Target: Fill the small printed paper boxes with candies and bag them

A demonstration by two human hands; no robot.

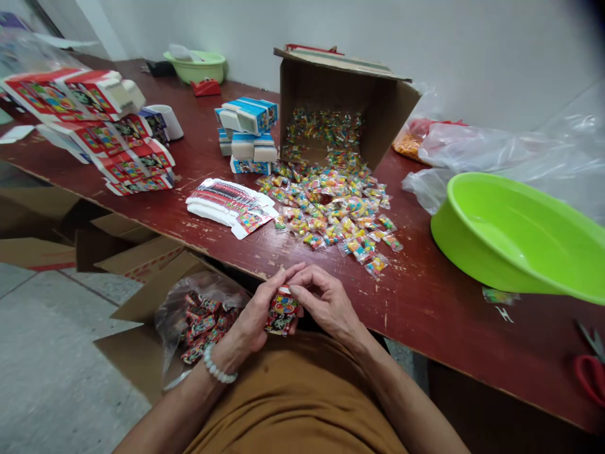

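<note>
Box (282, 313) at 6 o'clock, just off the table (425, 302) edge, pinched by fingertips of left hand (253, 321) and right hand (331, 306). If the pinch slackens, it may drop toward the carton (137, 353) at 8 o'clock.

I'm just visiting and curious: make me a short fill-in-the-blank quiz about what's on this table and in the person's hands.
1. The small box gripped by the left hand and right hand is mainly ____.
2. The candy packets spill from a cardboard box lying on its ____.
3. The large basin on the table is ____.
4. The white bead bracelet sits on the ____ wrist.
Missing words: red; side; green; left.
</note>
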